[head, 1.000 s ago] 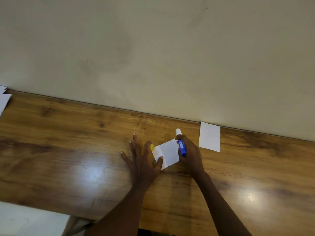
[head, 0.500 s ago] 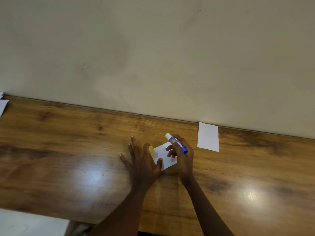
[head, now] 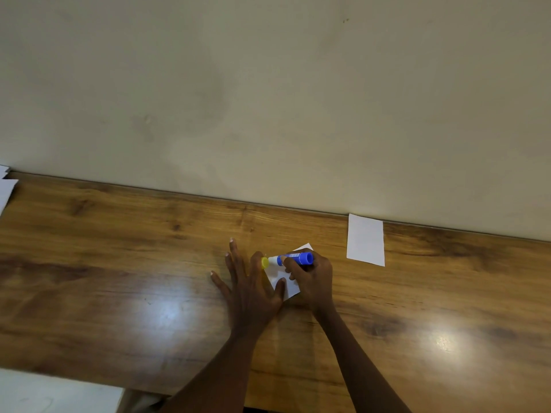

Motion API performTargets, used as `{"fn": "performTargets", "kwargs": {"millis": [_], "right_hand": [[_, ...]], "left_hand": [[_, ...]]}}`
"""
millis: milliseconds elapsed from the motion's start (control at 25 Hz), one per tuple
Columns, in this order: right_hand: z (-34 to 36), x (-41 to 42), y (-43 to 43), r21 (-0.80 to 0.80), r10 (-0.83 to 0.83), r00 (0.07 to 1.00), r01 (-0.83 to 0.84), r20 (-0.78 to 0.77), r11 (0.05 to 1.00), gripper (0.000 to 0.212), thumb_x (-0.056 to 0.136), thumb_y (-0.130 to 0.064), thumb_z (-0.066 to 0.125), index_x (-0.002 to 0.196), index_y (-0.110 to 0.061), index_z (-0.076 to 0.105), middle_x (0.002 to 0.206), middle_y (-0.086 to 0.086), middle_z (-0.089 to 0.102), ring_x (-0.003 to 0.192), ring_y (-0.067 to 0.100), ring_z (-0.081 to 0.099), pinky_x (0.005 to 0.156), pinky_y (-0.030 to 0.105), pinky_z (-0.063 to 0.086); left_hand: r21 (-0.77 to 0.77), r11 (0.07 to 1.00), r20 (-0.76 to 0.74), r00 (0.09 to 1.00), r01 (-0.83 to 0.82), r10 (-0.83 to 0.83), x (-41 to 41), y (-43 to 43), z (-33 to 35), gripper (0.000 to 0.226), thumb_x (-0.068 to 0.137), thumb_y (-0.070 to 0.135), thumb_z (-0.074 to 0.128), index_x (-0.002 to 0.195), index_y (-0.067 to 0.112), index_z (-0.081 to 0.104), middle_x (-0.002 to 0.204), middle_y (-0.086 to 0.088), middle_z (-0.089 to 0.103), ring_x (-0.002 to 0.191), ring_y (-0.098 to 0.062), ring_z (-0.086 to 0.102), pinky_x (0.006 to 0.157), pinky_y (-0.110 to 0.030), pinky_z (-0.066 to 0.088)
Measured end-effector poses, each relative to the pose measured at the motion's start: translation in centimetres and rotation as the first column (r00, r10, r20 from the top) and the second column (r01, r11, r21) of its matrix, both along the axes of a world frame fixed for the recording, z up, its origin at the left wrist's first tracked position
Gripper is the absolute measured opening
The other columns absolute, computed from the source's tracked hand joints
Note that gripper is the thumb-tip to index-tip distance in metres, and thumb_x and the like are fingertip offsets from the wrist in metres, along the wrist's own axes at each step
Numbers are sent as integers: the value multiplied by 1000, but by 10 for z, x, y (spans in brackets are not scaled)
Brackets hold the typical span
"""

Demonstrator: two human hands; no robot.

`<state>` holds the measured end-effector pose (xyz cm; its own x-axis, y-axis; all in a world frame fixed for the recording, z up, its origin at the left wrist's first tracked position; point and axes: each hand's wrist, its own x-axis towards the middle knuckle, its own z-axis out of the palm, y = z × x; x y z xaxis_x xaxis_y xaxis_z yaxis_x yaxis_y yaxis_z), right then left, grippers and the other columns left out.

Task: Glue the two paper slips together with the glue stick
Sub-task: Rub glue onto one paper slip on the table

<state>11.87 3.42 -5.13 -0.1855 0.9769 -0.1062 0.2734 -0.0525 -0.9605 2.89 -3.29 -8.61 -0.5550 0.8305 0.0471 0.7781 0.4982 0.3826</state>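
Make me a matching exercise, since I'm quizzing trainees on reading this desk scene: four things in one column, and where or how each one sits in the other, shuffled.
Things:
1. glue stick
2. yellow cap
3. nearer paper slip
4. farther paper slip

Places:
A. lies alone against the wall
B. gripped by the right hand
C. under the thumb of the flat left hand
D. on the table by the left forefinger

Pairs: 1-B, 2-D, 3-C, 4-A

Wooden table; near slip, far slip, cap.
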Motion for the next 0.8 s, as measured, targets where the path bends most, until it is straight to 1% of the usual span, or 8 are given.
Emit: {"fn": "performTargets", "kwargs": {"millis": [80,120,200,280,320,440,640,800], "right_hand": [[-1,0,0,28,36,999,-37,28,999,6,73,-2,68,77,-3,63,59,-2,56,54,9,52,54,6,44],[-1,0,0,34,57,998,-58,39,998,6,73,-2,68,77,-2,63,61,0,58,55,12,53,56,9,45],[-2,1,-1,20,102,993,-103,66,994,9,74,-5,67,81,-1,63,68,7,60,61,19,54,64,21,47],[-1,5,0,-8,130,987,-130,92,992,15,75,-8,67,87,0,62,72,9,60,66,20,54,69,28,48],[-1,6,0,-12,134,986,-133,98,991,16,75,-8,68,88,0,62,73,8,60,66,20,54,68,27,47],[0,10,2,-1,97,989,-98,111,995,16,74,-8,69,86,0,62,70,6,58,59,15,52,61,16,43],[-1,24,17,29,7,986,-12,168,1000,22,74,-17,71,86,-2,60,72,5,57,60,14,51,58,17,42],[0,35,30,34,-48,987,44,154,998,17,75,-17,69,86,-7,59,74,3,58,61,14,52,57,16,41]], "left_hand": [[11,1000,-7,1000,-2,2,0,0,0,68,72,55,58,126,19,38,153,-21,8,139,-41,19,104,-69,12],[17,1000,-9,1000,-3,3,0,0,0,68,72,56,58,125,18,39,153,-22,9,138,-41,20,104,-69,13],[18,1000,-1,1000,0,0,2,0,1,70,71,56,59,126,19,39,153,-21,8,139,-40,19,105,-69,12],[7,1000,17,1000,1,-1,8,1,3,72,70,58,60,127,20,38,154,-19,4,140,-39,15,106,-68,9],[6,1000,21,1000,2,-3,9,1,3,72,70,58,60,127,20,38,154,-19,3,140,-39,14,106,-68,8],[19,1000,15,1000,4,-5,9,1,4,68,71,55,60,125,20,38,154,-19,4,139,-41,16,105,-69,10],[28,1000,-7,1000,3,-3,10,2,3,64,69,52,61,122,22,42,154,-21,8,138,-42,19,104,-70,10],[30,1000,-12,1000,-8,9,10,5,3,65,66,50,66,121,21,45,153,-21,12,137,-43,21,103,-70,9]]}}
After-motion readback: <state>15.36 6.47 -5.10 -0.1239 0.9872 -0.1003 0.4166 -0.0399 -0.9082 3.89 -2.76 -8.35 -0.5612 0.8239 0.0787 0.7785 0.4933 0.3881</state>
